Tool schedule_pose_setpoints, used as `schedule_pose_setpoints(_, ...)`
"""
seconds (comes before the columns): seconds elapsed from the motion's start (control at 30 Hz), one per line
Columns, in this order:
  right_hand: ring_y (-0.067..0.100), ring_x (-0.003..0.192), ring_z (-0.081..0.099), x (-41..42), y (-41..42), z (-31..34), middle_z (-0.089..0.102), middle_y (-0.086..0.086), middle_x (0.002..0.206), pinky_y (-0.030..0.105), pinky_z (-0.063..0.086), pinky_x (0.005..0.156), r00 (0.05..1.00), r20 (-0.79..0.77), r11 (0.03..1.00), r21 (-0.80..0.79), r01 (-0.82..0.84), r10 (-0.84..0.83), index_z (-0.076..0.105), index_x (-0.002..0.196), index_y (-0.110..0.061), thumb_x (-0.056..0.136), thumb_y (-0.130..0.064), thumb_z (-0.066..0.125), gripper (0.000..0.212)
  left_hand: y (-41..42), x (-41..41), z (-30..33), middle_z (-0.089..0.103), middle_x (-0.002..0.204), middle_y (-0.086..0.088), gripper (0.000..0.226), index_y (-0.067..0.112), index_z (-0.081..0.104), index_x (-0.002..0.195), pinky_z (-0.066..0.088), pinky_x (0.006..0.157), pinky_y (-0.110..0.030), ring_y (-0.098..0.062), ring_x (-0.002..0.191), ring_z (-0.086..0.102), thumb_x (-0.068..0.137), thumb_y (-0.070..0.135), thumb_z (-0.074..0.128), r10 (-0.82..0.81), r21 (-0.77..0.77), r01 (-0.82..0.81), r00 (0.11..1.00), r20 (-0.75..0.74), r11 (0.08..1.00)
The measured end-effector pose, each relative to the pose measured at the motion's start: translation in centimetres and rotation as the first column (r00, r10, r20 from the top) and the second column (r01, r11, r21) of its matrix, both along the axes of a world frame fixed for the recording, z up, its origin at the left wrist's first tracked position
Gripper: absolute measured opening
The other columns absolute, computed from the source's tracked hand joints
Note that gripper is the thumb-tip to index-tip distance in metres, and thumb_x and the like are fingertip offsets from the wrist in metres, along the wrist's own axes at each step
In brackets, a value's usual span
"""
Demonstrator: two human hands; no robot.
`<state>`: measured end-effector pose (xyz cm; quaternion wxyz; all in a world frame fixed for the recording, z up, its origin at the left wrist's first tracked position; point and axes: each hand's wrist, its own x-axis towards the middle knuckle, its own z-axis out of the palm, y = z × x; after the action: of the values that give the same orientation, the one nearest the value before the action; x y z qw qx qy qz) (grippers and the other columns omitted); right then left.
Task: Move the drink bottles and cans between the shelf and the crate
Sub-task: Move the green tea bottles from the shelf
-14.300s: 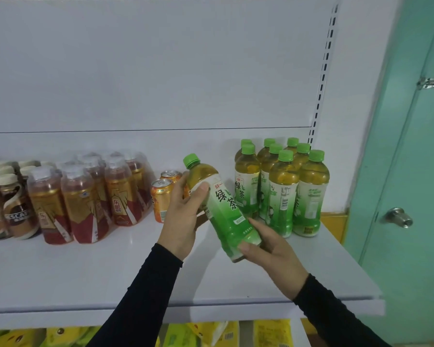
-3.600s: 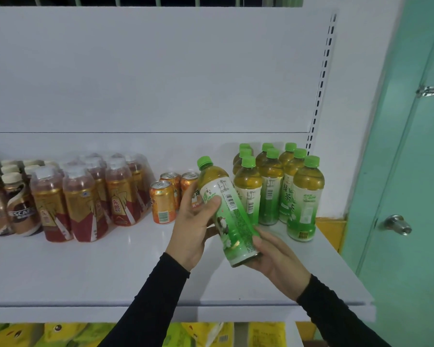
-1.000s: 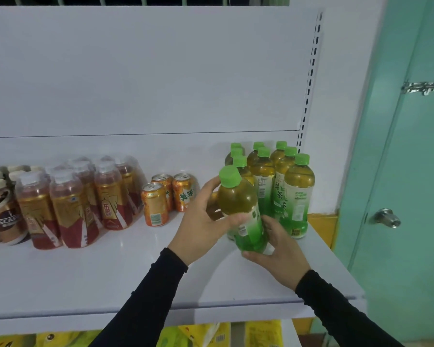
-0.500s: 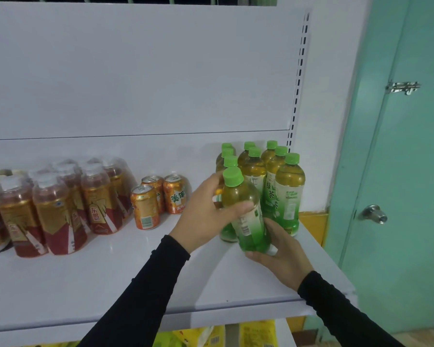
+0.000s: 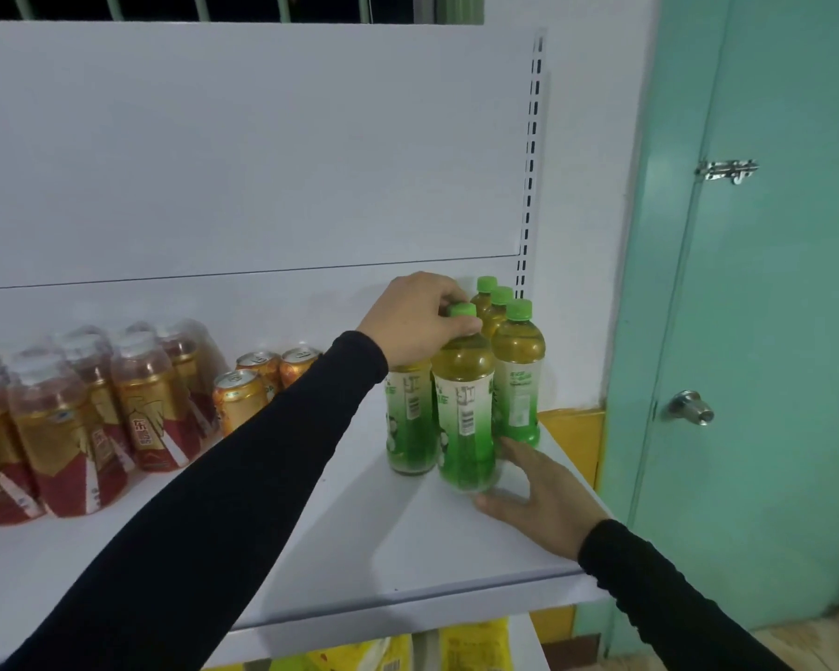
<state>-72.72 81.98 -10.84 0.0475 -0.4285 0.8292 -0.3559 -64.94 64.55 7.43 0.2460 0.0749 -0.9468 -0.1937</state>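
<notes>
A green tea bottle stands upright at the front of the cluster of green tea bottles on the white shelf. Its green cap is pinched by the left hand; the right hand lies open beside its base. The bottle is best nudged flush against its neighbours, steadied at the base, and the cap released only once it is seen to stand firm.

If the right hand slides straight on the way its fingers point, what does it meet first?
Probably the base of the front green-capped green tea bottle: the right hand lies open by it, fingertips close or touching; depth unclear.
</notes>
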Motion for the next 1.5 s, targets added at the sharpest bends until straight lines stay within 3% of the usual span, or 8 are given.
schedule_pose_setpoints(0.13, 0.019, 0.145, 0.029, -0.3, 1.7, -0.5, 0.030, 0.003, 0.160, 0.030, 0.024, 0.118, 0.983, -0.183, 0.955, 0.290, 0.064, -0.011, 0.024, 0.156, -0.017, 0.067, -0.097, 0.014, 0.120, -0.1, -2.1, -0.3, 0.066, 0.124, -0.004, 0.040, 0.013, 0.066, 0.125, 0.039, 0.085, -0.024, -0.018, 0.112, 0.059, 0.092, 0.035, 0.071, 0.059, -0.007, -0.059, 0.998, 0.011, 0.998)
schedule_pose_setpoints(0.2, 0.022, 0.150, 0.016, -0.5, 2.0, -0.9, 0.018, 0.006, 0.164, 0.037, 0.015, 0.122, 0.974, -0.226, 0.908, 0.409, 0.097, -0.002, 0.023, 0.156, -0.018, 0.044, -0.101, -0.015, 0.145, -0.1, -3.0, -0.6, 0.064, 0.125, -0.005, 0.039, 0.013, 0.065, 0.126, 0.039, 0.085, -0.025, -0.019, 0.113, 0.058, 0.092, 0.033, 0.070, 0.095, 0.002, -0.095, 0.995, 0.016, 0.996)
schedule_pose_setpoints(0.27, 0.023, 0.153, 0.006, -0.7, 2.1, -1.3, 0.007, 0.006, 0.167, 0.040, 0.007, 0.124, 0.975, -0.224, 0.881, 0.460, 0.111, -0.006, 0.017, 0.158, -0.019, 0.036, -0.100, -0.022, 0.151, 0.0, -3.9, -0.8, 0.062, 0.124, -0.005, 0.037, 0.012, 0.065, 0.125, 0.041, 0.086, -0.027, -0.021, 0.114, 0.058, 0.093, 0.031, 0.069, 0.124, 0.007, -0.124, 0.992, 0.018, 0.992)
schedule_pose_setpoints(0.77, 0.022, 0.154, -0.001, -0.8, 1.9, -1.8, 0.001, 0.004, 0.167, 0.040, 0.000, 0.124, 0.977, -0.211, 0.862, 0.493, 0.118, -0.013, 0.010, 0.159, -0.021, 0.040, -0.097, -0.023, 0.145, 0.5, -5.7, -1.8, 0.064, 0.101, -0.009, 0.022, 0.003, 0.069, 0.111, 0.038, 0.075, -0.028, -0.024, 0.092, 0.056, 0.101, 0.018, 0.056, 0.200, -0.141, -0.190, 0.978, 0.059, 0.972)
schedule_pose_setpoints(1.0, 0.022, 0.153, 0.000, -0.7, 1.9, -1.8, 0.002, 0.004, 0.167, 0.039, -0.001, 0.124, 0.976, -0.218, 0.864, 0.489, 0.121, -0.013, 0.011, 0.159, -0.022, 0.045, -0.095, -0.019, 0.139, 0.2, -5.7, -1.2, 0.066, 0.115, -0.015, 0.012, 0.011, 0.065, 0.102, 0.045, 0.082, -0.032, -0.027, 0.097, 0.057, 0.100, 0.014, 0.054, 0.178, -0.173, -0.158, 0.978, 0.110, 0.972)
schedule_pose_setpoints(1.13, 0.022, 0.153, 0.000, -0.7, 2.0, -1.7, 0.002, 0.004, 0.167, 0.039, -0.001, 0.124, 0.977, -0.213, 0.866, 0.485, 0.121, -0.018, 0.011, 0.159, -0.022, 0.043, -0.096, -0.020, 0.141, 0.5, -5.6, -0.6, 0.058, 0.138, -0.011, 0.040, 0.010, 0.057, 0.136, 0.040, 0.101, -0.033, -0.029, 0.128, 0.051, 0.100, 0.028, 0.056, 0.128, -0.184, -0.110, 0.988, 0.091, 0.977)
schedule_pose_setpoints(1.23, 0.021, 0.153, 0.000, -0.5, 2.1, -1.5, 0.002, 0.003, 0.167, 0.039, -0.001, 0.123, 0.977, -0.214, 0.870, 0.477, 0.124, -0.022, 0.011, 0.159, -0.022, 0.046, -0.094, -0.017, 0.137, 1.2, -6.2, 0.1, 0.056, 0.142, -0.009, 0.052, 0.012, 0.051, 0.144, 0.038, 0.103, -0.031, -0.025, 0.130, 0.050, 0.099, 0.037, 0.058, 0.064, -0.187, -0.055, 0.997, 0.041, 0.981)
schedule_pose_setpoints(1.5, 0.021, 0.154, 0.000, -0.3, 2.1, -1.3, 0.003, 0.004, 0.167, 0.038, -0.001, 0.124, 0.978, -0.209, 0.863, 0.488, 0.127, -0.025, 0.013, 0.159, -0.021, 0.083, -0.084, 0.015, 0.098, 3.2, -9.1, -0.8, 0.064, 0.122, -0.009, 0.048, 0.009, 0.061, 0.129, 0.043, 0.087, -0.032, -0.026, 0.111, 0.057, 0.097, 0.044, 0.060, 0.044, -0.230, -0.003, 0.983, 0.177, 0.973)
